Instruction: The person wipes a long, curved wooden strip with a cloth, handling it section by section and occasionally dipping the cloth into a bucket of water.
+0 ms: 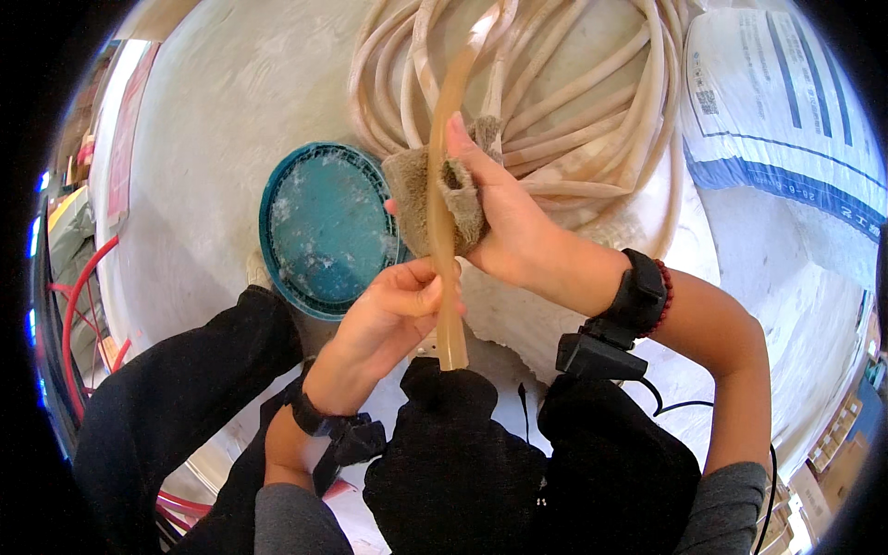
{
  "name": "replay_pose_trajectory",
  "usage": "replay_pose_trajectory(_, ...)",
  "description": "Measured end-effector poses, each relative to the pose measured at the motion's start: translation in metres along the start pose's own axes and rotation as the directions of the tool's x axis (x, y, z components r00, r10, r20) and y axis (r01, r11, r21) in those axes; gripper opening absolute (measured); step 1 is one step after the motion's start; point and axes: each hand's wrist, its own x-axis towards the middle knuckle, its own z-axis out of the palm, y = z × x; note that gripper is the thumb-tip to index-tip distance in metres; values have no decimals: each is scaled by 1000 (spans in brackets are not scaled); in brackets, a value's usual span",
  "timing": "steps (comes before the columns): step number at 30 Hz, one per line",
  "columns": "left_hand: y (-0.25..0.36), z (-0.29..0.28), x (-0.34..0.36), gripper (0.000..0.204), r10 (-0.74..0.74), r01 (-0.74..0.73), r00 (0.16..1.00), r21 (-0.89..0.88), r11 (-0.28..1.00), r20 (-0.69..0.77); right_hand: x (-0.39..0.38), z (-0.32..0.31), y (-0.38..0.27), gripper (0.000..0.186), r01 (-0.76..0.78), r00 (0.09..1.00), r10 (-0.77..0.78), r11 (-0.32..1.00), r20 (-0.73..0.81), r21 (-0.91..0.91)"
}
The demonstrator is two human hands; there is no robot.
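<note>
My left hand [393, 314] is closed on the lower part of a translucent amber hose [451, 328], with its thumb across it near the free end. Above it, my right hand [495, 208] grips a folded grey-brown cloth [412, 190] against the same hose, thumb pointing up along it and fingertips showing at the cloth's left edge. The hose runs upward to the pale coils of hose [583, 111] lying on the floor. A round teal lid [319, 236], speckled white, lies beside the cloth at the left.
A large white-and-blue printed sack [782, 120] lies at the right. Red hoses [79, 287] curve along the left edge beside assorted clutter. My black-clad legs [180, 388] frame the work below. The pale floor [203, 120] bears white residue. Cartons [809, 481] stand at the lower right.
</note>
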Motion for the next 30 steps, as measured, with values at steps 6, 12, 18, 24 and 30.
replay_pose_trajectory(6,-1,-2,-2,34,201,-138,976,461,876,-90,4,12,-6,39,76,980,-118,965,-160,-249)
replay_pose_trajectory(12,-12,-31,-9,17,307,-191,951,733,653,-26,32,5,-37,35,208,919,-268,952,-288,-225)
replay_pose_trajectory(18,-33,-48,-11,14,410,-176,912,889,423,-14,68,-23,-65,37,302,832,-456,851,-317,-430)
replay_pose_trajectory(24,-26,-36,-30,15,431,-194,902,920,341,31,88,-25,-102,35,332,760,-547,791,-351,-514)
replay_pose_trajectory(30,-25,-37,-55,14,387,-203,922,883,423,27,125,-39,-127,29,437,673,-682,679,-287,-590)
